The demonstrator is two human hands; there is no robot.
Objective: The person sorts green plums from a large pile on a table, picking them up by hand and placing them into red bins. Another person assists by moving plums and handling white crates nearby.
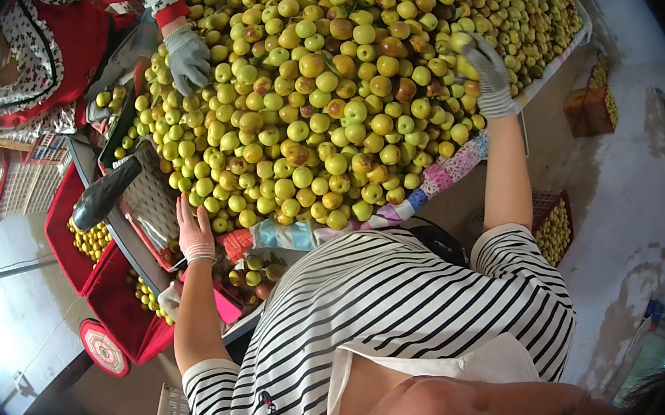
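Note:
A large heap of round yellow-green fruits [324, 127], jujubes by their look, some with brown patches, spreads in front of me. My left hand [195, 232], in a thin pale glove, has its fingers stretched out at the heap's near left edge, beside a chute with a woven-patterned lining [149, 196]. At the right side of the heap is my right hand [487, 70], in a grey striped glove. Its fingers bend down over the fruits and are smeared by motion, with blurred yellow-green at their tips; whether they grip a fruit is unclear.
A co-worker's grey-gloved hand [187, 59] rests on the heap's far left. Red bins [128, 310] holding fruits stand at the left, below a dark cylinder [106, 192]. Patterned cloth [458, 168] edges the heap. Crates of fruit [588, 112] sit on the floor at the right.

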